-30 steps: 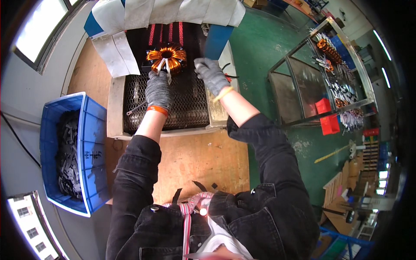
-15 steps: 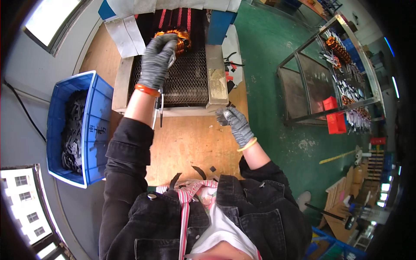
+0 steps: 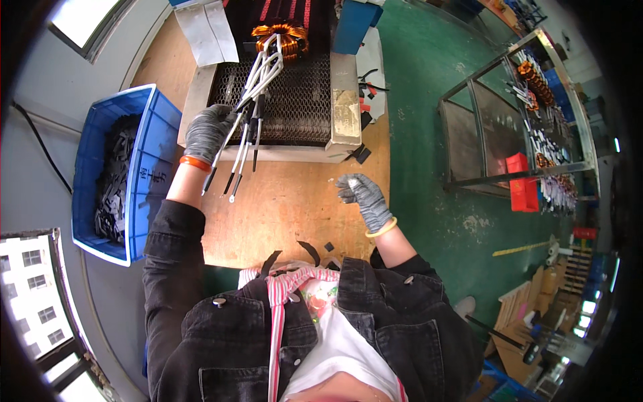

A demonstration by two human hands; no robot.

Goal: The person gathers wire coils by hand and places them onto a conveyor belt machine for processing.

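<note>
A copper wire coil [image 3: 284, 41] lies on the dark mesh conveyor belt [image 3: 295, 100]. Its bundle of white lead wires [image 3: 258, 75], with black sleeves [image 3: 252, 119] toward their ends, trails over the belt's near edge. At the bundle's left side, my gloved left hand [image 3: 209, 131] has its curled fingers closed at one white lead; part of the grip is hidden. Over the wooden tabletop [image 3: 281, 208], my gloved right hand [image 3: 366, 195] hovers apart from the coil, its fingers loosely bent and slightly apart, with nothing visible in them.
On the left stands a blue bin [image 3: 144, 177] holding black pieces. Metal side rails [image 3: 345, 110] flank the belt. Small black scraps [image 3: 329, 246] lie on the tabletop. Beyond the green floor, a metal rack [image 3: 472, 127] carries more coils, with a red bin [image 3: 522, 181] at it.
My left hand has left the coil and come down and left to the lead wires, which now show in full. My right hand has shifted slightly down. The view has moved a little.
</note>
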